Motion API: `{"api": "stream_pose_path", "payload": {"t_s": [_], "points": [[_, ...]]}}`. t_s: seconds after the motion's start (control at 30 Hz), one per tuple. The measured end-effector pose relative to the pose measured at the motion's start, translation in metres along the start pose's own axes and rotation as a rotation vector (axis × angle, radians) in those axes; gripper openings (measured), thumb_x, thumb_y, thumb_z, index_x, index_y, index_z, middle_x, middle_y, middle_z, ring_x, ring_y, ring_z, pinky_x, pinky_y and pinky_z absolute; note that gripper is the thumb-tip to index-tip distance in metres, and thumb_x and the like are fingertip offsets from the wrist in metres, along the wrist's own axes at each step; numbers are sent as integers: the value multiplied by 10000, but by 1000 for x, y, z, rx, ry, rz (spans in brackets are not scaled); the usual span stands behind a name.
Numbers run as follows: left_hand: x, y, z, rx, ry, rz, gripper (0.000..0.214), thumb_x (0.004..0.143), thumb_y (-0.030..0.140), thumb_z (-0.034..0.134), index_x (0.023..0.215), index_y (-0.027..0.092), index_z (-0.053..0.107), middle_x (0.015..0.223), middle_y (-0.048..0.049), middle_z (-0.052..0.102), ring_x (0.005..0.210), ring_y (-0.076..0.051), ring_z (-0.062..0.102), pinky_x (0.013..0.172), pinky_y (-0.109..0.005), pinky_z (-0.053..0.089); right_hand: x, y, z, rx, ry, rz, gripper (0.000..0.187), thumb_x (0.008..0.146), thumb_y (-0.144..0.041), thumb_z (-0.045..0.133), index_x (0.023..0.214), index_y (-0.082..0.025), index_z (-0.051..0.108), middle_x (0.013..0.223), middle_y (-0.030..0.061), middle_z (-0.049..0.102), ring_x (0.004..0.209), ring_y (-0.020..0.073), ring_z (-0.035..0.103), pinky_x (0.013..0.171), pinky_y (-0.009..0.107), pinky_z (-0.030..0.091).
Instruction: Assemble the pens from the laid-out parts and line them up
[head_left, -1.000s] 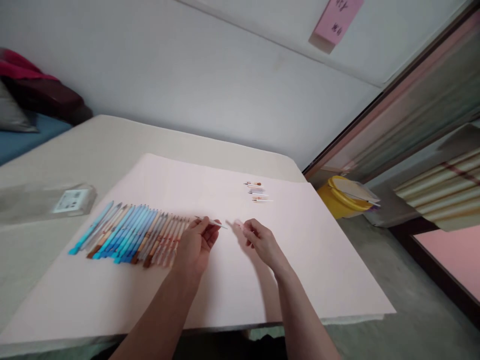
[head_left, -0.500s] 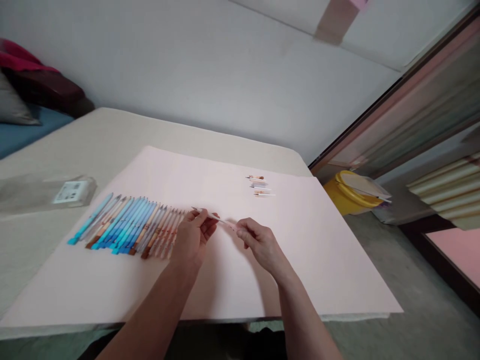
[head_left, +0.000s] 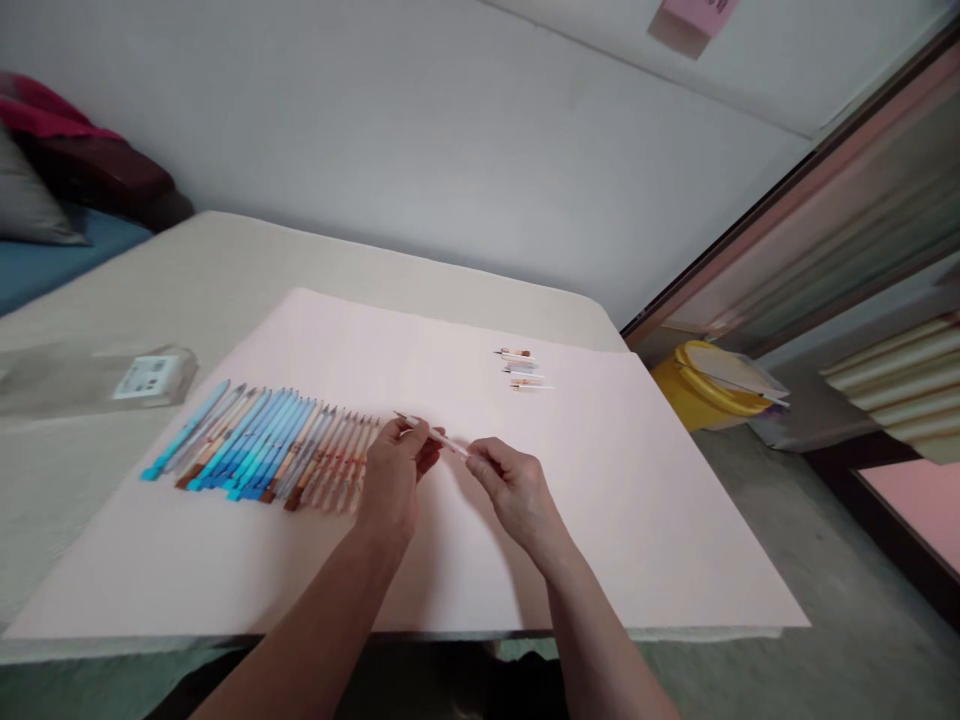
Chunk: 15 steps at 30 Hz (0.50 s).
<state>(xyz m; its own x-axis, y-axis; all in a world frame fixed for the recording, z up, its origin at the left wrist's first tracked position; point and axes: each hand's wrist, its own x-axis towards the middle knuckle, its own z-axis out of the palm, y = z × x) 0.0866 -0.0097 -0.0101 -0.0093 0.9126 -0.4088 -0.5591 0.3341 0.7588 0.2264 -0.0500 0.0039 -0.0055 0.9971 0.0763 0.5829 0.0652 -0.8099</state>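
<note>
A slim pale pen is held in the air between my hands, its dark tip pointing to the upper left. My left hand pinches it near the tip with thumb and fingers. On the pen's rear end, my right hand is closed, covering that end. Just left of my left hand lies a row of pens in blue, brown, grey and pinkish tones, side by side. Farther back, several short pen parts and thin refills lie in a small group.
A pink sheet covers most of the table. On the left lies a clear plastic bag with a white label. A yellow bucket stands on the floor to the right, and a wall rises behind.
My right hand has come slightly closer to my left along the pen, and the pinkish part showing at its rear end is now mostly covered. The camera view has shifted a little.
</note>
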Motion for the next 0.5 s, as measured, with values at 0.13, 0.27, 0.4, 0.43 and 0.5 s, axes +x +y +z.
{"api": "stream_pose_path", "payload": {"t_s": [0.13, 0.27, 0.4, 0.43, 0.5], "points": [[1, -1, -1, -6, -19, -8, 192, 708, 300, 677, 792, 169, 564, 829, -63, 681, 730, -119, 623, 687, -240, 464, 0, 1, 2, 9, 19, 4, 147, 865, -286, 482, 791, -201, 576, 628, -34, 500, 582, 109, 453, 545, 215, 332], [1, -1, -2, 9, -50, -3, 199, 712, 321, 674, 798, 168, 579, 875, -70, 684, 731, -115, 619, 681, -239, 458, 0, 4, 2, 54, 41, 32, 149, 852, -302, 497, 797, -197, 588, 620, -34, 493, 565, 108, 436, 530, 219, 322], [0, -3, -2, 22, -77, -1, 194, 722, 330, 662, 791, 167, 582, 895, -69, 683, 740, -113, 615, 694, -243, 455, 0, 5, 2, 134, 28, 95, 156, 828, -314, 518, 778, -191, 599, 573, -45, 477, 501, 94, 388, 484, 218, 292], [0, -3, -2, 28, -84, 3, 195, 723, 331, 660, 793, 169, 579, 893, -69, 684, 744, -115, 615, 695, -244, 454, 1, 5, 2, 168, 28, 113, 157, 820, -314, 524, 764, -188, 598, 569, -46, 479, 487, 89, 378, 473, 217, 282], [0, -3, -3, 40, -98, 12, 203, 721, 336, 660, 804, 172, 573, 891, -70, 685, 747, -118, 613, 697, -248, 451, 2, 4, 2, 268, 23, 172, 167, 800, -317, 539, 725, -177, 592, 560, -43, 486, 459, 80, 359, 445, 215, 256]]}}
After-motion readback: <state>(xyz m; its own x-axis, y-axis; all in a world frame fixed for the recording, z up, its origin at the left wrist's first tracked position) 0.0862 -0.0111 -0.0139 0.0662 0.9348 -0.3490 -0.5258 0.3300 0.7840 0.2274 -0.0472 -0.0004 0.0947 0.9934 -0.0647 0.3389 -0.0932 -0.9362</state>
